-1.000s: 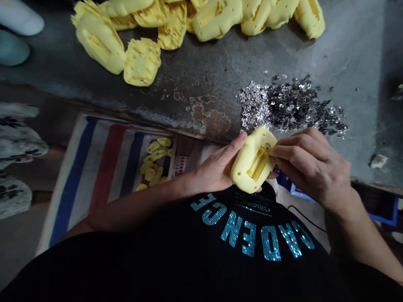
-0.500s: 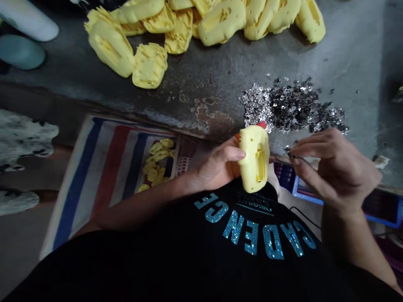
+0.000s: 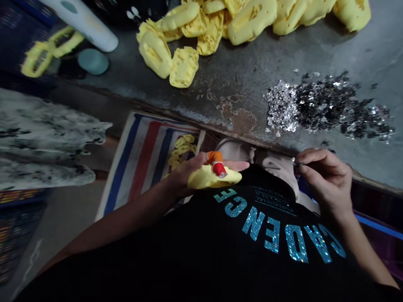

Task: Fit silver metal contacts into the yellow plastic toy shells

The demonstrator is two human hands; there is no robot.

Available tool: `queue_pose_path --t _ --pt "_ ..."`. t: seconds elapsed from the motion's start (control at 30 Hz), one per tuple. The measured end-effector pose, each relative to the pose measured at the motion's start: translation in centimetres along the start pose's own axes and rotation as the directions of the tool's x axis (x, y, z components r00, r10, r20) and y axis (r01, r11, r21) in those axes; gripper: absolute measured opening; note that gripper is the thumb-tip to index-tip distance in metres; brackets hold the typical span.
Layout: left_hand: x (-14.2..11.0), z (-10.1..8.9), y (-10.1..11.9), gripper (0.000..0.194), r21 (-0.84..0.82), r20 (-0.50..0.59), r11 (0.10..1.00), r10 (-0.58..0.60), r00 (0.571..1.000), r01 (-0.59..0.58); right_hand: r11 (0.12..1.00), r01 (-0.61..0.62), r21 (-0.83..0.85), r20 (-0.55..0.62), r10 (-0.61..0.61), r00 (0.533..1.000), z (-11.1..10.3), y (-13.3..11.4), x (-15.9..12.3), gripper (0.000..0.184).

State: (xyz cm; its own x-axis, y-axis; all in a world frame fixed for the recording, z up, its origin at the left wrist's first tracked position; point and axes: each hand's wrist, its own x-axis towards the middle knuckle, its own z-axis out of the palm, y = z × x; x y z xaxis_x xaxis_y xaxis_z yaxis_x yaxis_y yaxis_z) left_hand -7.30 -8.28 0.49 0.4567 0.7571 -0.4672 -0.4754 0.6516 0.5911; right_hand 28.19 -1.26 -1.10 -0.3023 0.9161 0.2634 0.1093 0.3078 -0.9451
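My left hand [image 3: 193, 165] holds a yellow plastic shell [image 3: 204, 178], turned edge-on low in front of my black shirt. Orange and red wrapping [image 3: 216, 161] covers one of its fingers, which lies over the shell's edge. Off to the right, by the table edge, my right hand [image 3: 329, 178] pinches small shiny metal pieces [image 3: 297, 162] between thumb and fingertips, apart from the shell. A heap of similar small metal pieces [image 3: 327, 105] is spread on the table above that hand.
More yellow shells [image 3: 184, 67] are piled along the far side of the grey table [image 3: 220, 84]. A striped sack [image 3: 141, 155] with yellow parts is below at left. A white bottle [image 3: 91, 25], a teal object [image 3: 92, 61] and another person's patterned clothing [image 3: 47, 138] are farther left.
My left hand has moved left and tipped the yellow shell from face-up to edge-on. My right hand keeps its pinch, slightly lower. The view has shifted left.
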Motion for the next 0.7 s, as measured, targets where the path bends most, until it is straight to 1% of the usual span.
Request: queue_pose_path --t 0.03,0.07,0.1,0.13,0.17,0.2,0.23,0.3,0.33,0.4,0.43,0.47,0.5,0.57,0.63,0.7 --pt "-0.1 0.0 -0.1 0.045 0.017 0.002 1.0 0.026 1.0 -0.026 1.0 0.004 0.0 0.006 -0.004 1.0 0.0 -0.1 0.2 0.01" --pt "-0.2 0.0 -0.2 0.038 0.034 -0.001 0.997 0.065 0.998 -0.065 1.0 0.007 -0.001 0.012 -0.007 1.0 0.0 -0.1 0.3 0.01" --pt "-0.5 0.0 -0.4 0.042 0.046 -0.01 0.994 0.101 0.995 -0.1 1.0 0.013 -0.001 0.018 -0.013 1.0 0.0 -0.2 0.4 0.011" --pt "-0.8 -0.1 -0.6 0.055 0.048 -0.019 0.992 0.118 0.993 -0.117 1.0 0.022 -0.001 0.022 -0.022 1.0 0.0 -0.2 0.5 0.012" --pt "-1.3 -0.4 -0.9 0.07 0.045 -0.032 0.993 0.106 0.994 -0.105 0.999 0.034 0.002 0.025 -0.034 0.999 0.0 -0.2 0.5 0.013" --pt "-2.0 -0.7 -1.2 0.079 0.044 -0.049 0.997 0.062 0.997 -0.06 0.999 0.042 0.004 0.024 -0.042 0.999 -0.1 -0.2 0.6 0.014" --pt "-2.8 -1.2 -1.5 0.08 0.055 -0.083 0.998 -0.014 0.996 0.019 0.999 0.051 0.004 0.021 -0.051 0.998 -0.1 -0.2 0.6 0.015" --pt "-4.6 -2.2 -1.8 0.065 0.148 -0.188 0.97 -0.163 0.969 0.192 0.998 0.068 -0.008 0.012 -0.068 0.998 -0.2 -0.2 0.6 0.016" --pt "-5.4 -2.7 -1.7 0.059 0.2 -0.247 0.947 -0.201 0.948 0.253 0.997 0.073 -0.016 0.008 -0.073 0.997 -0.3 -0.2 0.7 0.016" --pt "-6.8 -3.3 -0.9 0.053 0.331 -0.325 0.889 -0.206 0.923 0.315 0.995 0.092 -0.025 0.015 -0.091 0.996 -0.2 -0.3 0.8 0.015" --pt "-7.3 -3.4 -0.1 0.05 0.419 -0.335 0.847 -0.193 0.922 0.329 0.994 0.104 -0.023 0.027 -0.103 0.994 -0.1 -0.5 1.0 0.015" --pt "-7.6 -3.3 0.8 0.048 0.529 -0.324 0.781 -0.175 0.93 0.332 0.993 0.117 -0.019 0.044 -0.116 0.992 0.1 -0.6 1.1 0.014" --pt "-7.7 -3.1 1.8 0.049 0.647 -0.296 0.688 -0.172 0.94 0.33 0.992 0.124 -0.018 0.063 -0.122 0.991 0.2 -0.8 1.2 0.013" --pt "-7.3 -2.2 3.9 0.061 0.822 -0.209 0.487 -0.222 0.952 0.294 0.993 0.118 -0.023 0.088 -0.115 0.989 0.4 -1.2 1.3 0.012" --pt "-6.4 -1.0 5.5 0.07 0.897 -0.149 0.359 -0.301 0.942 0.257 0.994 0.108 -0.03 0.095 -0.105 0.99 0.4 -1.4 1.3 0.012" --pt "-5.3 0.0 6.3 0.069 0.935 -0.137 0.271 -0.319 0.938 0.229 0.993 0.116 -0.028 0.087 -0.113 0.99 0.3 -1.5 1.2 0.016"
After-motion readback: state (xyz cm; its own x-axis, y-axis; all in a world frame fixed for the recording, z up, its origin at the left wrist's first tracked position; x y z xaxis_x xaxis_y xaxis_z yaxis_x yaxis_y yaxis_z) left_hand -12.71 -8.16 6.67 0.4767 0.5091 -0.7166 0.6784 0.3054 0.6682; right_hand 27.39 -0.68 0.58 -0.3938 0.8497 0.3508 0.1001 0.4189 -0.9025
